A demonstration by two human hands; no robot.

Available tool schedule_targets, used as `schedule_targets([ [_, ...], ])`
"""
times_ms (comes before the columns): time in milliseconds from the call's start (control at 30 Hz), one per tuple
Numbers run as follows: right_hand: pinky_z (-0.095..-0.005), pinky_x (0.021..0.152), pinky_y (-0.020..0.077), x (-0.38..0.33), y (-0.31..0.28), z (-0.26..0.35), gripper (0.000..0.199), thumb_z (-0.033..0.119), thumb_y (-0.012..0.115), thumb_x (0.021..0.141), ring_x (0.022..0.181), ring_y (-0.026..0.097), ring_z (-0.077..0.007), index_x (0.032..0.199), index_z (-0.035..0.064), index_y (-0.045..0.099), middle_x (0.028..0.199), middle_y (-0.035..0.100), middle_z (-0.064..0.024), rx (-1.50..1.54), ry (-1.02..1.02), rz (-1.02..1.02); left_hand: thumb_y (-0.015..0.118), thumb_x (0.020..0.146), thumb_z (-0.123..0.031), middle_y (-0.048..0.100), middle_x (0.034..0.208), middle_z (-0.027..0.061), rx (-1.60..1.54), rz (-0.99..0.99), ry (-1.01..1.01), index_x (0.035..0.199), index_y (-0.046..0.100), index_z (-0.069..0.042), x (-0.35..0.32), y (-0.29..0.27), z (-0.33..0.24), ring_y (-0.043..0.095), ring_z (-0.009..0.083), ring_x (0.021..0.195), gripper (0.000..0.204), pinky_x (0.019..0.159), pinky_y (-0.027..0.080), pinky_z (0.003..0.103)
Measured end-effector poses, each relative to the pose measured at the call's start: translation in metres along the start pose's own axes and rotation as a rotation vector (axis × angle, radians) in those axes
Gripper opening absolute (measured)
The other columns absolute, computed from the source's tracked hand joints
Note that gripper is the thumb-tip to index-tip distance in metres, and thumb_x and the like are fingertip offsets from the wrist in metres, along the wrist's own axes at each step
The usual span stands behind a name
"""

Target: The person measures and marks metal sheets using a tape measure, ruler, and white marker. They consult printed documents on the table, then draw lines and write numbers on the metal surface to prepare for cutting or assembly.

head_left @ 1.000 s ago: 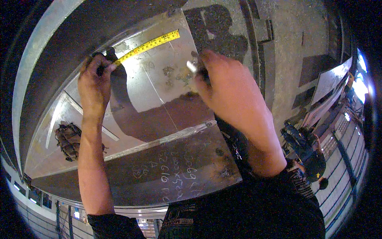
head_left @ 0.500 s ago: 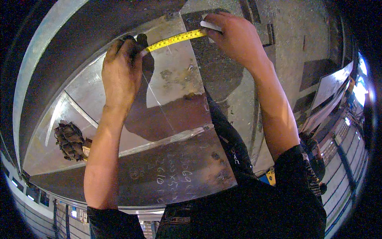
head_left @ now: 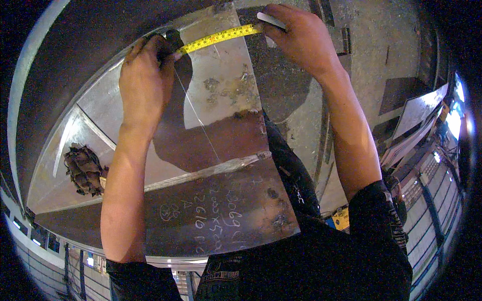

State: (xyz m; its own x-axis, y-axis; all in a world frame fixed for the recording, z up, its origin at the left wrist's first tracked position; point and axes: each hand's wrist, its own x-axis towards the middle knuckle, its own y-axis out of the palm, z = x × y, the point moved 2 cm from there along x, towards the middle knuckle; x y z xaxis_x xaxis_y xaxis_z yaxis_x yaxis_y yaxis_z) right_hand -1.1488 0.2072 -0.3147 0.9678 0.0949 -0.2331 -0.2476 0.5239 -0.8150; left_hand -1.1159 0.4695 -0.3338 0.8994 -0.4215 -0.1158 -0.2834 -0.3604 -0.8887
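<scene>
A yellow tape measure (head_left: 221,39) stretches between my hands across a steel plate (head_left: 221,100), out past the plate's right edge. My left hand (head_left: 145,75) is closed on its left part, fingers pressed down near the plate's curved far edge. A dark rounded object (head_left: 173,38) shows beside those fingers; I cannot tell if it is the tape's case. My right hand (head_left: 306,42) pinches the tape's other end beyond the plate edge. A flat white stick (head_left: 271,21) juts from between its fingers. Thin scribed lines run over the plate below the tape.
A bundle of dark crumpled gloves or cloth (head_left: 83,170) lies on the plate, left of my left forearm. A raised seam (head_left: 221,169) crosses the plate, with chalk writing nearer me. Flat sheets (head_left: 419,110) lean at the right, and a yellow object (head_left: 341,219) lies near my right sleeve.
The view has shifted a little, so hands, tape and plate all sit slightly higher in the picture. Both hands keep hold of the tape, at about the same place on the plate.
</scene>
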Motion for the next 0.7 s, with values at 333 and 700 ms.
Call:
schedule_targets([
  [333, -0.0464, 0.078, 0.0495, -0.001, 0.003, -0.007, 0.026, 0.019, 0.065, 0.083, 0.094, 0.061, -0.0398, 0.103, 0.0021, 0.064, 0.096, 0.064, -0.0189, -0.019, -0.049, -0.076, 0.069, 0.08, -0.015, 0.065, 0.096, 0.0155, 0.006, -0.027, 0.008, 0.096, 0.066, -0.003, 0.001, 0.0, -0.003, 0.062, 0.0375, 0.09, 0.02, 0.078, 0.05, 0.044],
  [700, -0.0464, 0.075, 0.05, -0.002, 0.005, -0.008, 0.027, 0.018, 0.067, 0.082, 0.088, 0.061, -0.0406, 0.103, 0.002, 0.064, 0.095, 0.063, -0.0187, 0.035, -0.026, -0.083, 0.07, 0.08, -0.016, 0.066, 0.099, 0.017, -0.015, -0.016, -0.037, 0.1, 0.067, -0.003, 0.0, 0.002, 0.0, 0.062, 0.0378, 0.093, 0.024, 0.08, 0.05, 0.044],
])
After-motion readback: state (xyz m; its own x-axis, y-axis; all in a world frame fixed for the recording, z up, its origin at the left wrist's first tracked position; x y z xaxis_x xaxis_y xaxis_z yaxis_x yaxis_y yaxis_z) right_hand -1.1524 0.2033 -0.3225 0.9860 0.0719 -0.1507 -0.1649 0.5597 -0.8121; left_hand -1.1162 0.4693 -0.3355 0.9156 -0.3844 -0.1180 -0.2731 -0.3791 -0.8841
